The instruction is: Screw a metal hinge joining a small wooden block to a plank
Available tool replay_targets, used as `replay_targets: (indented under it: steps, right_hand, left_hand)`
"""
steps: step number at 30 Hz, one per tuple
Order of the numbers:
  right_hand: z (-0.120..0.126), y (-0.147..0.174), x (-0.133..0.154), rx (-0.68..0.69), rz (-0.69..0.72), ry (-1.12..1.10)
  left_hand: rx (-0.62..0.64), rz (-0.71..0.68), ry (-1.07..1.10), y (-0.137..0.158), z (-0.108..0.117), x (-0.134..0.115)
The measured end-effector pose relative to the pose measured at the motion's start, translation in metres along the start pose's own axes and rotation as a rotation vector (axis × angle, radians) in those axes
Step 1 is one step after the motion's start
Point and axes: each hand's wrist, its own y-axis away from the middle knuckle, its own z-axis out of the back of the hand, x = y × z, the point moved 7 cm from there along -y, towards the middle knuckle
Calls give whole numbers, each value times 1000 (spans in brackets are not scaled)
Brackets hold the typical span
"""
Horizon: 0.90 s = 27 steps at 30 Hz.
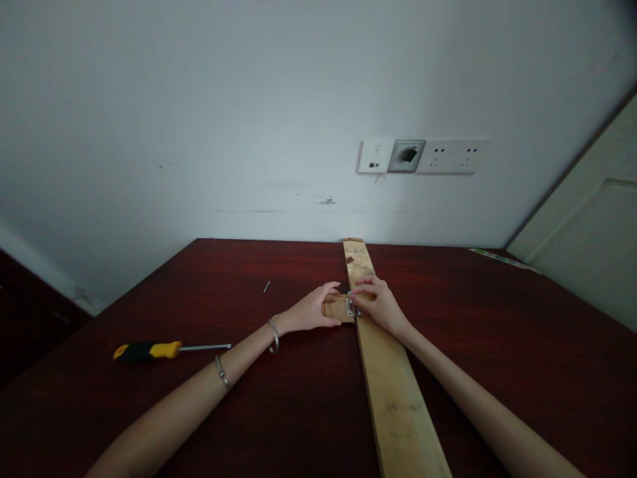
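Note:
My left hand [318,307] is curved around a short wooden block [335,309], fingers along its far edge and thumb at its near edge. The block butts against the left side of a long wooden plank [398,398]. A small silvery metal hinge [350,307] lies across the joint between block and plank. My right hand [379,302] rests over the plank with thumb and fingertips pinched together right at the hinge. Whatever sits between those fingertips is too small to make out.
A yellow and black screwdriver [159,350] lies on the dark red tabletop [279,411], left of my forearm. One loose screw [267,287] is farther back. Behind the table stands a white wall with sockets [450,157]. A thin printed strip [503,259] lies at the back right edge.

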Motion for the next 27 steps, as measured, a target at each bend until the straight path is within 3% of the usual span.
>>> replay_targets:
  steps: [27]
  right_hand:
    - [-2, 1, 4, 22, 27, 89]
  left_hand:
    - [-8, -10, 31, 0, 2, -5]
